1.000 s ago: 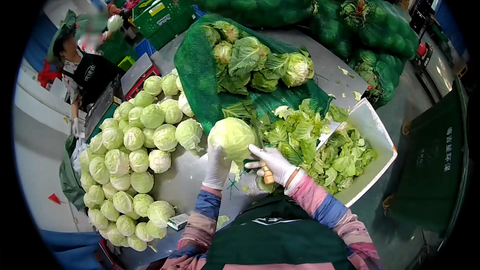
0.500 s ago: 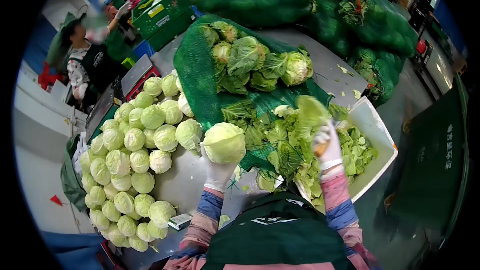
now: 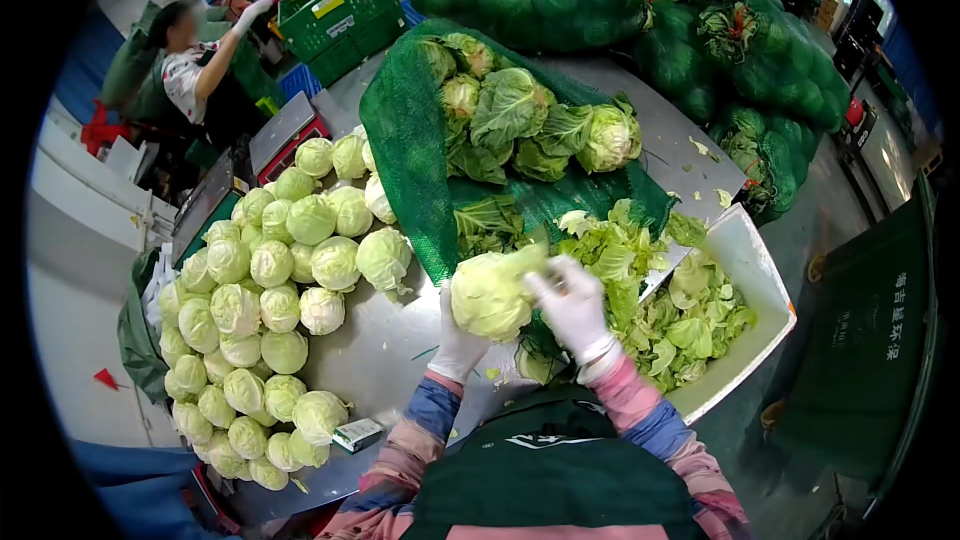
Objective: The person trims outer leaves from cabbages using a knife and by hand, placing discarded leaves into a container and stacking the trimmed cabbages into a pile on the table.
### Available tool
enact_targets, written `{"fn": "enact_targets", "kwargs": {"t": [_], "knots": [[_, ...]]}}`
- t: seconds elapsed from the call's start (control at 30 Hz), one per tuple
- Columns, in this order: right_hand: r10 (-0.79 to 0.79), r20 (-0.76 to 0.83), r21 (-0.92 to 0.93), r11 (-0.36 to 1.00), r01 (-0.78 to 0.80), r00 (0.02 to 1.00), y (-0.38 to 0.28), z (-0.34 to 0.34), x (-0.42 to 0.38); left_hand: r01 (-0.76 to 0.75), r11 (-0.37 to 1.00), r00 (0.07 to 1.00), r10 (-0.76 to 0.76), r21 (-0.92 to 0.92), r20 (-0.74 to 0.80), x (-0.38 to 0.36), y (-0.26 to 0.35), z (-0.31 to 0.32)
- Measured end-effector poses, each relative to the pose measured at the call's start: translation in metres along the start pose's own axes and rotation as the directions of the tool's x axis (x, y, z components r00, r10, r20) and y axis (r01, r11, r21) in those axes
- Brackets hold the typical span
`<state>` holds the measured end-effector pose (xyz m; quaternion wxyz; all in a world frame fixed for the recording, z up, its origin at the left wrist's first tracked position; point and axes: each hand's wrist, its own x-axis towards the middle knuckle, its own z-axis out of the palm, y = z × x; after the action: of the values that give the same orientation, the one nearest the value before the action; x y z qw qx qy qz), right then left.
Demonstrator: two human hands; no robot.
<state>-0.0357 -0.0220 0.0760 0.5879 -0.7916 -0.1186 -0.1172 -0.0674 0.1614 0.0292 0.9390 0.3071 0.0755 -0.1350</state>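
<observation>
A pale green cabbage rests in my white-gloved left hand, which cups it from the left and below. At its right side is my right hand, also gloved, with bent fingers at a leaf that sticks out from the head; the hand is slightly blurred. Just beyond lie loose outer leaves on a green mesh bag. Several untrimmed cabbages sit on the mesh. To the left is a big pile of trimmed cabbages.
A white foam box of leaves stands at the right. Full green mesh sacks lie at the back. Green crates and a scale are at the back left, near a co-worker. A small box lies on the metal table.
My right hand has moved left from the loose leaves to the cabbage, and the leaf it held is out of it. The co-worker has raised an arm toward the crates.
</observation>
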Motion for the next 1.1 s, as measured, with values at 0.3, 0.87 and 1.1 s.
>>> {"fn": "enact_targets", "kwargs": {"t": [0.3,0.87,1.1], "knots": [[0.021,-0.106,-0.539,0.839,-0.075,0.994,0.085,-0.054,-0.024,0.164,0.916,0.983,-0.119,-0.367,0.141,-0.002,0.015,-0.013],[0.565,0.097,-0.084,0.825,-0.559,0.819,0.121,-0.074,-0.102,0.697,-0.143,0.294,0.951,0.702,-0.099,0.0,0.391,-0.178],[0.592,0.101,-0.092,0.806,-0.585,0.8,0.098,-0.051,-0.096,0.793,-0.452,0.597,0.707,0.408,-0.379,0.039,0.416,-0.201]]}}
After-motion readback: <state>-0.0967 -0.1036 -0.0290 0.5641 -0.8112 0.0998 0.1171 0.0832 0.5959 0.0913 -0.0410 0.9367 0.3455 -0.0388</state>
